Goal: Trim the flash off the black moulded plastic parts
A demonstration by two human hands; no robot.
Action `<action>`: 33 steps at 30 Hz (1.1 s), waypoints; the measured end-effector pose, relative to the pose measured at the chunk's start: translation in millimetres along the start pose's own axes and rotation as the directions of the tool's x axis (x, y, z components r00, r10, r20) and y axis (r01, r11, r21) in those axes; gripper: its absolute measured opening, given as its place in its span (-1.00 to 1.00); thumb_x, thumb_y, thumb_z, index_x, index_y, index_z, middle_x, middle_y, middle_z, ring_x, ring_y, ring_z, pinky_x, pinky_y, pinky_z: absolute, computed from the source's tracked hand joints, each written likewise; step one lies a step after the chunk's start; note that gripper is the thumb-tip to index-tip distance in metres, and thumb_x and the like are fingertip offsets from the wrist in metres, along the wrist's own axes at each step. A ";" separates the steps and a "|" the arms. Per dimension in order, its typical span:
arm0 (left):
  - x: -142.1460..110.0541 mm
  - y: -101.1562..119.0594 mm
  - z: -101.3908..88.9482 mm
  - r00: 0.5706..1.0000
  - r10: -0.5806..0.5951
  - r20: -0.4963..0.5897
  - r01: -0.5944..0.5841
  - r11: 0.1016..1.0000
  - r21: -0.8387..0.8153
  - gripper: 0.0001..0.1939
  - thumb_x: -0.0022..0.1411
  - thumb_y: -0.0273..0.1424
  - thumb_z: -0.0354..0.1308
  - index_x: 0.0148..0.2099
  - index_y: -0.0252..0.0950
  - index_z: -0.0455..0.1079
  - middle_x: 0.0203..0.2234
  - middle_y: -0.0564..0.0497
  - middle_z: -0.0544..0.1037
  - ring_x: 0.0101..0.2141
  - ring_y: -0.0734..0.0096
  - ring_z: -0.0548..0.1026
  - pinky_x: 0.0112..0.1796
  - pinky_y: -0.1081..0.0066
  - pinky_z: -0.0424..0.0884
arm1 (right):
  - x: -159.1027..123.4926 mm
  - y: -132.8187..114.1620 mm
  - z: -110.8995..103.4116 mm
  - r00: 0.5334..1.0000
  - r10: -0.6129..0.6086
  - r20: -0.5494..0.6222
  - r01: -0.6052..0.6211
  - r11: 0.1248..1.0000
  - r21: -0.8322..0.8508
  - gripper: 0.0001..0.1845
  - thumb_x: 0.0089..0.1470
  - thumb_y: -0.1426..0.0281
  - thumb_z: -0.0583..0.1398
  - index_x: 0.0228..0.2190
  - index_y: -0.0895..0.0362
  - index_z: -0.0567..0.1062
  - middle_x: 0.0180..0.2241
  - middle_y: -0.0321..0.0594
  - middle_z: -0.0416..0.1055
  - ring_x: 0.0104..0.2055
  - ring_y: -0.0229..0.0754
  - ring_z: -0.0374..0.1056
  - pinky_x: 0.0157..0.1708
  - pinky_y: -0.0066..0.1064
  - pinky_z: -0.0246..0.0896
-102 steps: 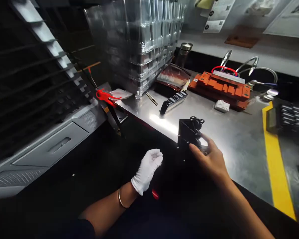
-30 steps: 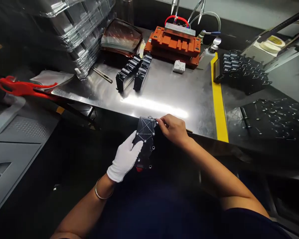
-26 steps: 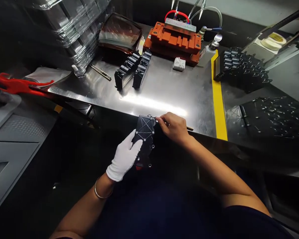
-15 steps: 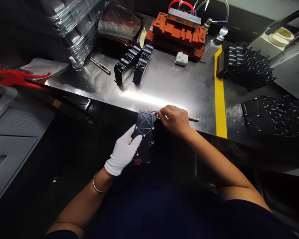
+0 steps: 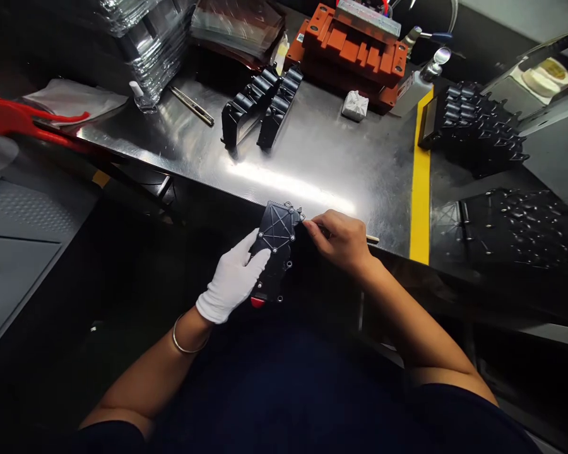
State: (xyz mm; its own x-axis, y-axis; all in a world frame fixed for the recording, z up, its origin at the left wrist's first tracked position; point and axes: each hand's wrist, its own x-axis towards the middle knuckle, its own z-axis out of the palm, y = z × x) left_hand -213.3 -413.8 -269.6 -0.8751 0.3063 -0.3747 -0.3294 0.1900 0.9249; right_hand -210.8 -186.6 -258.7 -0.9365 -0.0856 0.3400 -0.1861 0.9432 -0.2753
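My left hand [image 5: 234, 274], in a white glove, is closed around a black plastic housing [image 5: 277, 224], thumb on its face. The housing has a ribbed cross pattern, several small round metal-looking inserts and eyelets along its right side. A bit of red [image 5: 258, 302] shows at its lower end. Just right of the housing's upper corner, my bare right hand [image 5: 341, 239] is closed in a pinch around a thin stick-like tool [image 5: 372, 239]. Its pale rear end sticks out behind the hand; its tip is too small to make out.
Two black housings [image 5: 250, 104] stand on the metal bench [image 5: 184, 154]. Behind are an orange fixture [image 5: 355, 50], a crumpled white block [image 5: 355, 106] and a slim knife-like tool [image 5: 192, 106]. Past the yellow tape [image 5: 420, 189] are more black parts [image 5: 473, 126]. Red-handled item [image 5: 23, 116] at left.
My right hand has shifted slightly down and right, its fingertips now a little off the housing's upper corner. My left hand still holds the housing. The whole view has shifted slightly.
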 end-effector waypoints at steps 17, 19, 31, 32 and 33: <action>3.7 -0.2 1.0 0.999 0.032 -0.020 -0.031 0.999 0.029 -0.34 0.18 -0.20 0.20 0.28 -0.32 0.29 -0.57 0.08 0.49 -0.58 0.49 0.34 -0.51 0.48 0.39 | -8.4 -5.2 -3.1 0.987 -0.158 0.000 0.157 0.981 -0.116 -0.57 0.28 0.21 0.10 -0.54 0.15 0.50 -0.58 -0.26 0.44 -0.53 -0.33 0.27 -0.56 -0.42 -0.14; 4.2 -1.1 0.8 0.999 0.033 -0.023 -0.032 0.999 0.026 -0.34 0.17 -0.21 0.21 0.28 -0.32 0.29 -0.53 0.06 0.52 -0.58 0.49 0.35 -0.50 0.47 0.40 | -7.8 -4.3 -3.2 0.985 -0.173 0.003 0.173 0.979 -0.105 -0.57 0.27 0.21 0.11 -0.55 0.15 0.50 -0.59 -0.27 0.43 -0.54 -0.33 0.26 -0.56 -0.42 -0.14; 5.2 -3.5 1.1 0.998 0.065 0.010 -0.064 0.998 -0.018 -0.37 0.20 -0.20 0.20 0.27 -0.30 0.30 -0.46 0.05 0.56 -0.50 0.48 0.42 -0.42 0.49 0.44 | -18.6 -6.1 3.7 0.993 -0.081 -0.088 0.081 0.997 -0.005 -0.67 0.23 0.26 0.17 -0.50 0.15 0.52 -0.57 -0.26 0.46 -0.54 -0.32 0.33 -0.54 -0.46 0.00; 5.1 -3.3 1.1 0.998 0.068 0.009 -0.068 0.998 -0.015 -0.38 0.19 -0.21 0.20 0.27 -0.31 0.31 -0.45 0.05 0.56 -0.50 0.48 0.42 -0.42 0.49 0.44 | -20.0 -5.9 4.7 0.993 -0.075 -0.087 0.076 0.997 0.007 -0.68 0.23 0.26 0.17 -0.50 0.15 0.52 -0.58 -0.27 0.46 -0.54 -0.32 0.33 -0.53 -0.46 0.02; 5.0 -2.9 1.1 0.998 0.068 0.006 -0.068 0.998 -0.008 -0.38 0.19 -0.21 0.20 0.26 -0.31 0.31 -0.47 0.05 0.55 -0.51 0.48 0.41 -0.44 0.49 0.43 | -21.1 -5.8 5.6 0.994 -0.068 -0.085 0.069 0.998 0.012 -0.67 0.24 0.26 0.16 -0.49 0.15 0.52 -0.58 -0.27 0.46 -0.54 -0.31 0.33 -0.53 -0.46 0.02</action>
State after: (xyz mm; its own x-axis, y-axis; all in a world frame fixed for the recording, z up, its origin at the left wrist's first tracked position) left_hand -216.2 -411.8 -274.3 -0.8933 0.3243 -0.3112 -0.2720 0.1611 0.9487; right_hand -191.6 -192.1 -269.3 -0.8933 -0.1215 0.4328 -0.2538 0.9310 -0.2624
